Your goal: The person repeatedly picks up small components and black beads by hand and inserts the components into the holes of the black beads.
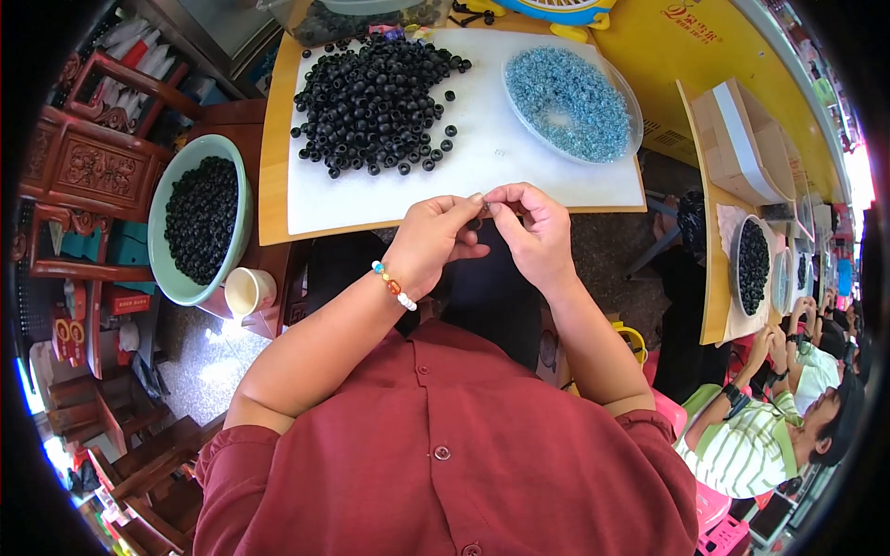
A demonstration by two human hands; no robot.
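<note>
My left hand [434, 236] and my right hand [535, 232] meet just off the near edge of the white-covered table [501, 190]. Thumb and forefinger of each are pinched together, with the fingertips touching around something tiny. A small dark bit shows there, too little of it to name. Beyond my left hand lies a heaped pile of black round beads [371, 102] with holes. A clear round tray [636, 130] of small light-blue beads [565, 97] stands beyond my right hand.
At the left, a pale green basin [246, 199] holds black beads, beside a cream cup [250, 292]. Carved wooden chairs [93, 171] stand farther left. To the right, another table [709, 278] carries a cardboard box [737, 139] and a bead tray; a person in a striped shirt [742, 445] sits there.
</note>
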